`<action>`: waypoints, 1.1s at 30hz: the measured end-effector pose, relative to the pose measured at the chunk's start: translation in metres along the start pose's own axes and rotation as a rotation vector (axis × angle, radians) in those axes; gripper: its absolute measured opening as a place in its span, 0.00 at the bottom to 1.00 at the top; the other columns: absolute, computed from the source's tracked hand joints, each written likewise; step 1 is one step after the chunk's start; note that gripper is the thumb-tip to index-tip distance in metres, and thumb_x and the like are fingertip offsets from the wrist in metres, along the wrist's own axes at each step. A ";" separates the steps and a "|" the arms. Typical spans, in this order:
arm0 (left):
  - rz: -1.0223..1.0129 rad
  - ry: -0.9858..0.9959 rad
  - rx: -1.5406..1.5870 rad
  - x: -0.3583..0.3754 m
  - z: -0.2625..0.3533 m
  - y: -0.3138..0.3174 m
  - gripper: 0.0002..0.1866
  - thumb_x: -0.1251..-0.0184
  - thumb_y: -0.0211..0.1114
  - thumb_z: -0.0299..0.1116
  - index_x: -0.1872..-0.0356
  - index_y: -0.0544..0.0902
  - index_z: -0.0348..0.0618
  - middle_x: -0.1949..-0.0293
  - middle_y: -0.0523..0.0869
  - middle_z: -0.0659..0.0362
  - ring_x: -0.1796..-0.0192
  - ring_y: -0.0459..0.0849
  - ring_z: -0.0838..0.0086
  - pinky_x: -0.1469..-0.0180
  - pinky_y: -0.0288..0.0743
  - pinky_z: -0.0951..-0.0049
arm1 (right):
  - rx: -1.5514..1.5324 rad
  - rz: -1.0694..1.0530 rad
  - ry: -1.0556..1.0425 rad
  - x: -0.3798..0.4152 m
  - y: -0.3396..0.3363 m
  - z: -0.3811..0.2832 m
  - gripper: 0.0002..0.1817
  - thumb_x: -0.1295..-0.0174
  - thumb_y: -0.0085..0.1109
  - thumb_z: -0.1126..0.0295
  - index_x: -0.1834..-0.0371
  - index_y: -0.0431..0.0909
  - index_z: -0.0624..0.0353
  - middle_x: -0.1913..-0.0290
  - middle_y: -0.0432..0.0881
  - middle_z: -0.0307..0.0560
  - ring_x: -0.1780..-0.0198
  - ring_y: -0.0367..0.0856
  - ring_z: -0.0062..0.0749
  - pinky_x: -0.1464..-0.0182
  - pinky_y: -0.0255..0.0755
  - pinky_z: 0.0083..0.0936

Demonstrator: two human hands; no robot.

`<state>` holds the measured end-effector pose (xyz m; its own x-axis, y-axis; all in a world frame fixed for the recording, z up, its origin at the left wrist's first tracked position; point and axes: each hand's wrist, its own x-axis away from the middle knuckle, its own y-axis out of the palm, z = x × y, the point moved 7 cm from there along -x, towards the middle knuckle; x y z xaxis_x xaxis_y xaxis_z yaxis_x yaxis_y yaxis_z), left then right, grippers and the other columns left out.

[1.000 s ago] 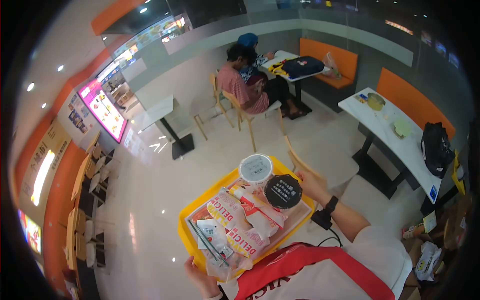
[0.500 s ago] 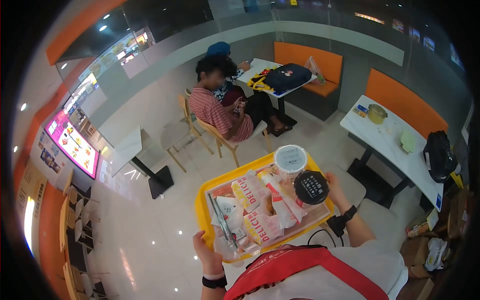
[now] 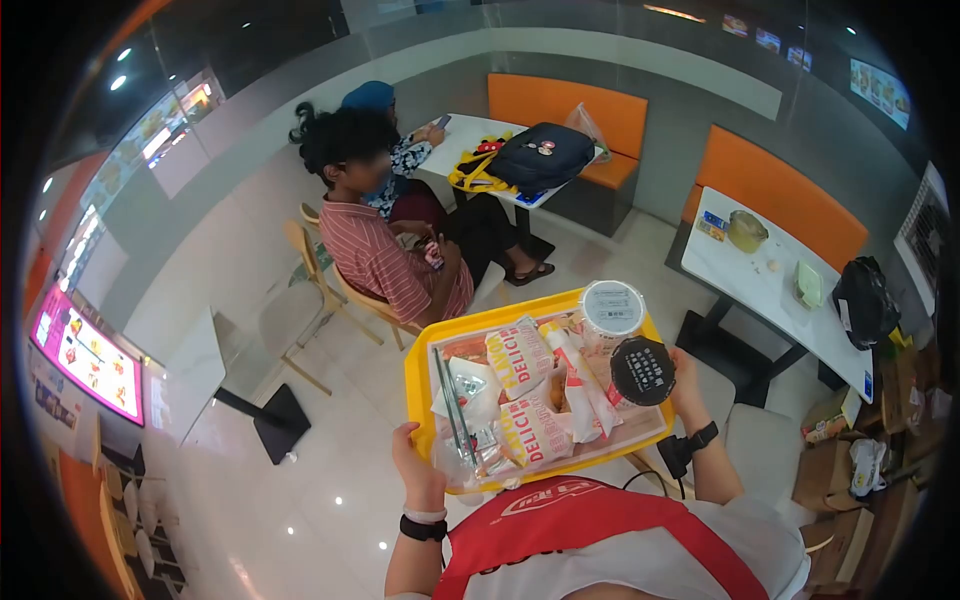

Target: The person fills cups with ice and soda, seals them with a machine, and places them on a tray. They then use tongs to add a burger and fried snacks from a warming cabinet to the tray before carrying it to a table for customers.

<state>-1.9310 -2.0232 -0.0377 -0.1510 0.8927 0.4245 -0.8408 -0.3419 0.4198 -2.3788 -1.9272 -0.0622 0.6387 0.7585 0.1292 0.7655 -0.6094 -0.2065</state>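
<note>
A yellow tray (image 3: pixel 416 375) is held level in front of my body. My left hand (image 3: pixel 417 468) grips its left edge, and my right hand (image 3: pixel 688 388) holds the right edge beside the cups. On the tray lie paper-wrapped food packets (image 3: pixel 535 430) with red and yellow print and a red-and-white food sleeve (image 3: pixel 585 390). A cup with a white lid (image 3: pixel 612 308) and one with a black lid (image 3: pixel 642 371) stand at the right. Wrapped straws (image 3: pixel 455 405) lie along the left side, next to white napkins (image 3: pixel 466 385). The fingers under the tray are hidden.
Two seated people (image 3: pixel 385 220) are just ahead, by a table with a dark backpack (image 3: pixel 545 158). At the right, another table (image 3: pixel 730 240) bears a green bowl (image 3: pixel 748 232) and a black bag (image 3: pixel 866 303). A small table (image 3: pixel 190 385) stands left; cardboard boxes (image 3: pixel 835 480) are low right.
My view has turned right and come closer to the seated people. The tray stays in both hands, slightly turned, with the same things on it.
</note>
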 end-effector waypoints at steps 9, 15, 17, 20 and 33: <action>-0.130 -0.004 -0.119 -0.108 -0.003 0.048 0.09 0.43 0.50 0.36 0.69 0.74 0.43 0.67 0.72 0.60 0.61 0.71 0.74 0.56 0.63 0.76 | 0.146 0.169 -0.045 -0.027 0.025 -0.029 0.04 0.47 0.52 0.78 0.68 0.71 0.63 0.72 0.77 0.40 0.71 0.73 0.19 0.69 0.66 0.15; -0.140 -0.058 -0.150 -0.162 -0.019 0.089 0.09 0.44 0.51 0.36 0.70 0.74 0.42 0.67 0.73 0.60 0.61 0.72 0.74 0.57 0.63 0.75 | 0.086 0.183 -0.051 -0.087 0.034 -0.014 0.03 0.48 0.54 0.77 0.70 0.72 0.63 0.74 0.77 0.39 0.71 0.73 0.17 0.69 0.66 0.14; -0.152 -0.116 -0.105 -0.177 -0.024 0.118 0.09 0.44 0.51 0.36 0.71 0.75 0.42 0.68 0.73 0.60 0.62 0.72 0.74 0.57 0.64 0.75 | 0.077 0.191 -0.039 -0.114 0.030 -0.011 0.04 0.49 0.55 0.77 0.70 0.72 0.64 0.74 0.77 0.39 0.71 0.73 0.17 0.69 0.66 0.14; -0.099 -0.064 -0.173 -0.204 -0.044 0.175 0.09 0.45 0.52 0.36 0.71 0.75 0.42 0.68 0.74 0.60 0.62 0.72 0.73 0.58 0.64 0.75 | 0.008 0.136 -0.003 -0.202 0.027 0.021 0.05 0.50 0.56 0.77 0.71 0.72 0.64 0.75 0.77 0.38 0.72 0.72 0.16 0.70 0.66 0.14; -0.112 0.243 -0.443 -0.268 -0.125 0.307 0.08 0.43 0.48 0.34 0.71 0.73 0.42 0.67 0.71 0.61 0.60 0.70 0.75 0.54 0.61 0.77 | -0.058 0.070 0.029 -0.372 -0.024 0.092 0.04 0.49 0.53 0.75 0.73 0.70 0.63 0.74 0.76 0.39 0.71 0.72 0.17 0.69 0.67 0.17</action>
<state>-2.2137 -2.3305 -0.1231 -0.1192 0.9772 0.1757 -0.9903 -0.1298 0.0500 -2.6425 -2.1735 -0.1948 0.6919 0.7073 0.1452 0.7219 -0.6735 -0.1591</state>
